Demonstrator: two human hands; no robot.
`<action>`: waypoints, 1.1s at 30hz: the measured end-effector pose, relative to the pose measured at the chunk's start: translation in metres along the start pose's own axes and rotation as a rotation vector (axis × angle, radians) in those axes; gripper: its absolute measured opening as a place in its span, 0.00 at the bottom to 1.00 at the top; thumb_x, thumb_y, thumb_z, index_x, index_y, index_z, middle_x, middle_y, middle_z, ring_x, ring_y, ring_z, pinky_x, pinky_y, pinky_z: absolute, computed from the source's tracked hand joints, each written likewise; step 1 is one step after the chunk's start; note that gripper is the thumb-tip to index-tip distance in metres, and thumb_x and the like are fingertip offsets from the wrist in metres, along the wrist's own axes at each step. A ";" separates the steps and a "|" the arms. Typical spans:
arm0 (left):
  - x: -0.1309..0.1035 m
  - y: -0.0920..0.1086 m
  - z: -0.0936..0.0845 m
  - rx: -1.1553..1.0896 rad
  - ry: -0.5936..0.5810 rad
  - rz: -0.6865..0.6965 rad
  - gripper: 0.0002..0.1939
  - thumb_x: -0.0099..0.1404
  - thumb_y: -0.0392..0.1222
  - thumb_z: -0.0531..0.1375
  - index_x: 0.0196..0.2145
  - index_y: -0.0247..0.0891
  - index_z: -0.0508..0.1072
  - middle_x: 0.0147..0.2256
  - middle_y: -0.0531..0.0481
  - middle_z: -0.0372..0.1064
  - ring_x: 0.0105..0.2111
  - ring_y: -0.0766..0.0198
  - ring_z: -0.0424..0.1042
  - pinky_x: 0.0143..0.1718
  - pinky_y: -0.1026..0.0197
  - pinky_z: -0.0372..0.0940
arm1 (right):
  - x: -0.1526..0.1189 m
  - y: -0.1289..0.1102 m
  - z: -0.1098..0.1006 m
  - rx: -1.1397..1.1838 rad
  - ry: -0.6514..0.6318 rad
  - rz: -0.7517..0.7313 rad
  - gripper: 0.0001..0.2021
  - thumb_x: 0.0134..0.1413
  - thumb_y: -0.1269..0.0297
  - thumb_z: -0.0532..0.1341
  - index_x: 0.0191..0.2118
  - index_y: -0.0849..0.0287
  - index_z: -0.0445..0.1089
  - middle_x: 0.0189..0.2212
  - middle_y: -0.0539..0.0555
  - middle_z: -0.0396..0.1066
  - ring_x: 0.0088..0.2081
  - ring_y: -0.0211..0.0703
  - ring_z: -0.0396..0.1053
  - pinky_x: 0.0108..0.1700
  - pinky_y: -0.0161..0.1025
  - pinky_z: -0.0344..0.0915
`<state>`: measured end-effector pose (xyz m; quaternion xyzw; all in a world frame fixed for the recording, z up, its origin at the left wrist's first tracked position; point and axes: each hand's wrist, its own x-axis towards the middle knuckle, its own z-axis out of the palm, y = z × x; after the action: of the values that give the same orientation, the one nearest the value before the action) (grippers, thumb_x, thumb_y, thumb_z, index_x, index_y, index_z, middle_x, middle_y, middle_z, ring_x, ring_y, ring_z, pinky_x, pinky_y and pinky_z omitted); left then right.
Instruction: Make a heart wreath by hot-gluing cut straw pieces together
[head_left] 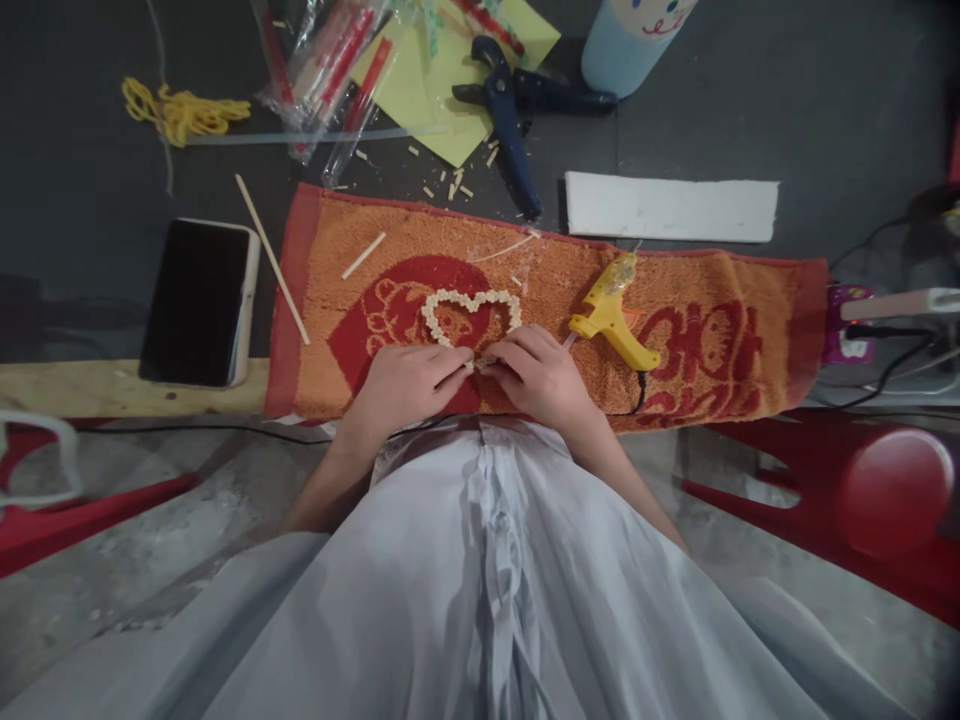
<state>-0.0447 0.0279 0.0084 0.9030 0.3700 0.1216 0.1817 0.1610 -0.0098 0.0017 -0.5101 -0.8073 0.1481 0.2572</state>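
A heart-shaped frame (pixel 471 299) built of small pale wooden pieces lies on an orange and red towel (pixel 720 290). My left hand (pixel 411 385) rests at its lower left side, fingers closed together at the bottom tip. From the right, my right hand (pixel 541 378) meets it there, thumb and fingers pinched at the same tip. Both hands cover the heart's lower part, so the exact grip is partly hidden. To the right of my right hand, a yellow hot glue gun (pixel 615 312) lies on the towel, its nozzle pointing away from me.
Blue cutters (pixel 506 120) lie beyond the towel, near cut stick bits (pixel 456 183) and plastic-wrapped chopsticks (pixel 337 80). A white strip (pixel 671 207) is behind the glue gun. A phone (pixel 196 302) and a thin stick (pixel 271 258) are at left; a blue cup (pixel 634 45) stands far back.
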 end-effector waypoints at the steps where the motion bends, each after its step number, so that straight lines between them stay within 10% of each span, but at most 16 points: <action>1: 0.000 0.000 0.000 -0.004 0.005 0.000 0.15 0.71 0.46 0.52 0.43 0.40 0.76 0.33 0.50 0.78 0.33 0.62 0.77 0.32 0.61 0.63 | 0.000 0.000 0.000 0.001 0.003 -0.004 0.07 0.63 0.67 0.56 0.38 0.58 0.72 0.33 0.56 0.72 0.36 0.45 0.66 0.41 0.42 0.67; 33: -0.003 -0.002 0.000 -0.052 -0.016 -0.095 0.14 0.67 0.48 0.57 0.46 0.38 0.72 0.32 0.51 0.78 0.31 0.62 0.77 0.31 0.62 0.61 | 0.003 -0.002 -0.004 -0.092 -0.016 -0.007 0.08 0.63 0.63 0.57 0.39 0.59 0.73 0.33 0.57 0.73 0.36 0.46 0.66 0.38 0.44 0.65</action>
<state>-0.0482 0.0277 0.0072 0.8802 0.4077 0.1153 0.2137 0.1606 -0.0087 0.0070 -0.5175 -0.8169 0.1141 0.2275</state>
